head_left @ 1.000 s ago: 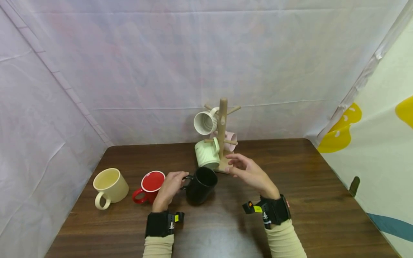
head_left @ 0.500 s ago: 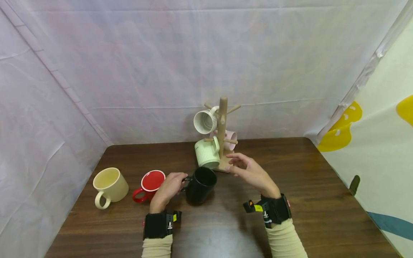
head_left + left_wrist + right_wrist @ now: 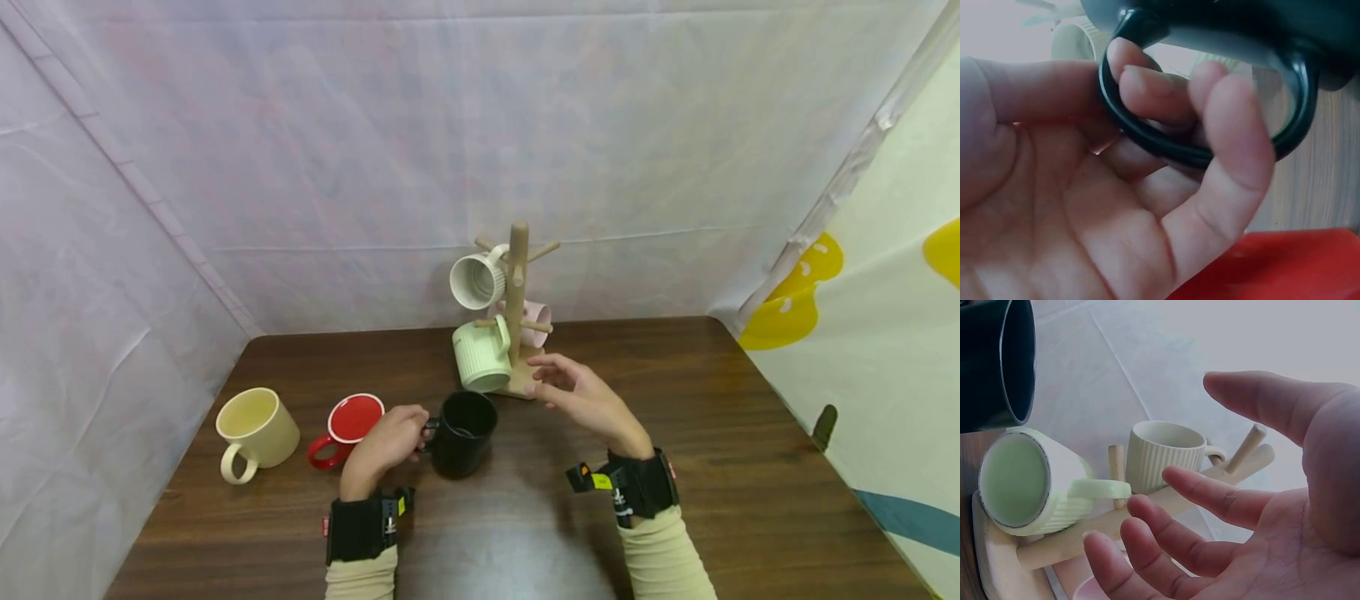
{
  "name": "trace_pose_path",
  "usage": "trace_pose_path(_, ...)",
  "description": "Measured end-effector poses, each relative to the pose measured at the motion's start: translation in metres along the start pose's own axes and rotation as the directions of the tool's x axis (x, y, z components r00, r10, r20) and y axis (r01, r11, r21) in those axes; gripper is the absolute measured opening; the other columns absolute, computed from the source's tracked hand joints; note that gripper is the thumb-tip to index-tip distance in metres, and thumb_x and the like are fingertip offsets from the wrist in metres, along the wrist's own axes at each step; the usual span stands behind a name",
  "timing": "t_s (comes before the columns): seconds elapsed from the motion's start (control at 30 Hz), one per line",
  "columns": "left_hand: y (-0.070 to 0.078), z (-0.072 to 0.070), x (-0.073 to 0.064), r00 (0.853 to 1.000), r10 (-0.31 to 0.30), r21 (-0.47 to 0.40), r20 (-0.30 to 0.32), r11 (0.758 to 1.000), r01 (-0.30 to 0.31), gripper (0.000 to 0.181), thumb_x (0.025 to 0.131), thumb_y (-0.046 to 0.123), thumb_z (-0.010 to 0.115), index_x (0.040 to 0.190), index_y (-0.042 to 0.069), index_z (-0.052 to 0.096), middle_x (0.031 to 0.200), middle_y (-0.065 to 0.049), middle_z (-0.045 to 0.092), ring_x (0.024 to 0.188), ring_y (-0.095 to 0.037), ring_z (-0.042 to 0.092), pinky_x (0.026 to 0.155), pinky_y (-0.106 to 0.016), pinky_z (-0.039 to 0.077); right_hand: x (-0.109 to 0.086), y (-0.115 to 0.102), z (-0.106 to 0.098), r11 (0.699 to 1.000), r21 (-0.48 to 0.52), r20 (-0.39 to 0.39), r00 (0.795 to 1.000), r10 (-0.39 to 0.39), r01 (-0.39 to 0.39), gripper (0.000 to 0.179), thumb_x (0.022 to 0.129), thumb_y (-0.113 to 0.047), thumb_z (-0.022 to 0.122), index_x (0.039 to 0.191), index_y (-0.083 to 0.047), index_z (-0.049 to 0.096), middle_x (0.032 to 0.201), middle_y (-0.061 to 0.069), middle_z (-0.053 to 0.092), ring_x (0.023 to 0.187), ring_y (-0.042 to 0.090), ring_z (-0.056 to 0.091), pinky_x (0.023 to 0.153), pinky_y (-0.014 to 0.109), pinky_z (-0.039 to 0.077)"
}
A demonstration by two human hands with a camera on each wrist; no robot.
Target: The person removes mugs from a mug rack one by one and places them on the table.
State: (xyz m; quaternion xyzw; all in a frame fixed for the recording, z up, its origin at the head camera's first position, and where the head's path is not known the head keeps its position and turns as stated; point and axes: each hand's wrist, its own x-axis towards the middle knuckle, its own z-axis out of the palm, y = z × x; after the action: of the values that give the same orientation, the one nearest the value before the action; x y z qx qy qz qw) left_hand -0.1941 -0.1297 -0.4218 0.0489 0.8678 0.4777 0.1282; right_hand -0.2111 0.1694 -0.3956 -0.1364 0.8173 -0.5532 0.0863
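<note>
My left hand (image 3: 388,443) holds the handle of a black mug (image 3: 461,437). In the left wrist view its fingers (image 3: 1238,131) hook through the dark handle loop (image 3: 1166,150). The mug stands nearly upright, mouth up, in front of the mug rack. My right hand (image 3: 588,404) holds nothing; its fingers are loosely bent beside the base of the wooden mug rack (image 3: 517,292). On the rack's pegs hang a pale green mug (image 3: 482,357), a white ribbed mug (image 3: 478,282) and a pink mug (image 3: 536,323), which is partly hidden behind the post.
A red mug (image 3: 357,418) with a white rim stands just left of my left hand, partly covered by it. Farther left is a cream-yellow mug (image 3: 258,429). The brown wooden table (image 3: 712,467) ends against a pale curtain (image 3: 360,167) at the back.
The black mug has tipped from a rightward lean to nearly upright and shifted slightly left. My left hand and wrist have moved a little left with it. The right hand has barely moved.
</note>
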Motion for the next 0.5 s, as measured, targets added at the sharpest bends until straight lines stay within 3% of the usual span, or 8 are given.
trace_pose_path(0.27,-0.0001,-0.0021,-0.0046,1.0,-0.009,0.05,0.005,0.999,0.008,0.025,0.093,0.006,0.039,0.084,0.0,0.061,0.074,-0.008,0.058,0.069,-0.021,0.056,0.063,-0.039,0.055,-0.0013,-0.0018,-0.0004,1.0,0.004,0.007,1.0,0.001,-0.001,0.047,0.095,-0.029,0.068,0.137,-0.013,0.055,0.121,0.015,0.064,0.101,0.022,0.064,0.084,0.035,0.055)
trace_pose_path(0.5,0.0034,-0.0033,-0.0076,1.0,-0.02,0.153,-0.003,0.988,0.02,0.022,0.084,0.003,0.041,0.082,0.001,0.063,0.071,-0.005,0.059,0.063,-0.017,0.054,0.056,-0.028,0.048,-0.0005,-0.0017,-0.0012,1.0,0.005,0.013,1.0,0.001,-0.001,0.046,0.096,-0.028,0.067,0.137,-0.013,0.055,0.126,0.022,0.062,0.108,0.035,0.062,0.084,0.034,0.055)
